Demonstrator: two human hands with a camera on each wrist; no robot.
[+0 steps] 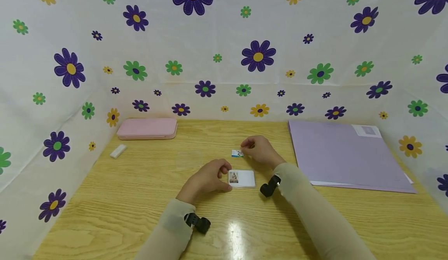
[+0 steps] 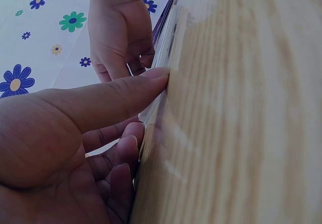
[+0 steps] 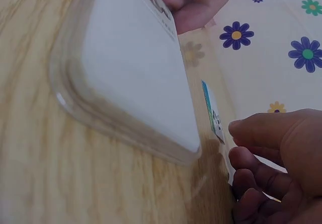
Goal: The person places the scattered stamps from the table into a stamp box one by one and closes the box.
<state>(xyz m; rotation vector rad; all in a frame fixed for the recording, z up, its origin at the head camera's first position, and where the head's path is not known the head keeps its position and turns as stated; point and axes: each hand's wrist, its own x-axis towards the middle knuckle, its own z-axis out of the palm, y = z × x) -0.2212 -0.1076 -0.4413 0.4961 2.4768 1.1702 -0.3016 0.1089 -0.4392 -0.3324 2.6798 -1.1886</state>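
Observation:
A flat white case [image 1: 246, 178] with clear rounded edges lies on the table, a small picture on its left part. My left hand [image 1: 209, 176] holds it by the left side, thumb at the near corner and fingers at the far one. In the left wrist view, the left thumb [image 2: 126, 95] touches the case's edge. Just beyond the case is a small printed card [image 1: 237, 153] with a blue-green strip and black markings. My right hand [image 1: 260, 150] is beside the card's right edge, fingers bent loosely. The right wrist view shows a slight gap between its thumb [image 3: 266, 128] and the card [image 3: 213, 113].
A pink pencil case [image 1: 147, 128] stands at the back left, with a white eraser-like block [image 1: 118, 151] before it. A thin clear sheet [image 1: 189, 159] lies left of centre. On the right is a large purple folder [image 1: 343, 159] with white paper under it. Flowered cloth [image 1: 224, 69] encloses the table.

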